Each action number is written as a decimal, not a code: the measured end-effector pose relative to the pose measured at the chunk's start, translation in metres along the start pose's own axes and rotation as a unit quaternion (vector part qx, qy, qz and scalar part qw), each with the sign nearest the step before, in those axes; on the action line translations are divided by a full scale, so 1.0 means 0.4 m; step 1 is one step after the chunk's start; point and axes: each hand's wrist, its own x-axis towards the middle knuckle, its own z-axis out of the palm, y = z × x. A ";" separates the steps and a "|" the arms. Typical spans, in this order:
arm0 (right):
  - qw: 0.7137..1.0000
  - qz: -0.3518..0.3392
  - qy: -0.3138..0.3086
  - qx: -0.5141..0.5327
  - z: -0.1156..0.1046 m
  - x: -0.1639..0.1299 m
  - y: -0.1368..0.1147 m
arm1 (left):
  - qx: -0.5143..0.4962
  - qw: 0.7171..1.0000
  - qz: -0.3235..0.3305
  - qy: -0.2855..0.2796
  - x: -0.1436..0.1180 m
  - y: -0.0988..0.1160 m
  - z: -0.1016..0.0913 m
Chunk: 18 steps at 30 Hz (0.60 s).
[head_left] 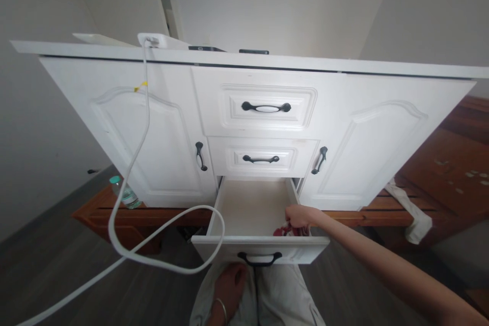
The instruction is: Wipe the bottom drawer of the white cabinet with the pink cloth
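My right hand (pixel 298 215) reaches into the open bottom drawer (pixel 250 196), at its front right corner. Its fingers are closed on a red and white cloth (pixel 282 231), which lies partly behind the drawer front; I cannot make out what kind of cloth it is. My left hand (pixel 230 283), with a bracelet at the wrist, rests on my thigh just below the drawer front. Its fingers are curled in, and no object shows in them. The black drawer handle (pixel 260 259) is close above it, not gripped.
A white cabinet (pixel 148 127) with two closed drawers above stands on a wooden bench (pixel 168 218). A white cable (pixel 132 163) hangs from a power strip (pixel 162 41) and loops across the drawer's left front. A bottle (pixel 128 193) and a white cloth (pixel 410 209) sit at either side.
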 end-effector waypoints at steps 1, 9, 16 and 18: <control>0.999 -0.008 0.013 0.031 -0.009 -0.019 0.010 | -0.009 1.000 -0.001 0.001 -0.001 -0.002 0.000; 0.583 0.016 0.374 0.721 0.127 -0.191 0.072 | -0.213 0.972 0.034 0.095 -0.072 0.010 0.003; 0.367 0.096 0.507 0.774 0.286 -0.292 0.042 | -0.230 0.961 0.085 0.128 -0.099 0.128 -0.062; 0.336 0.083 0.541 0.767 0.305 -0.328 0.060 | -0.209 0.967 0.095 0.111 -0.084 0.158 -0.092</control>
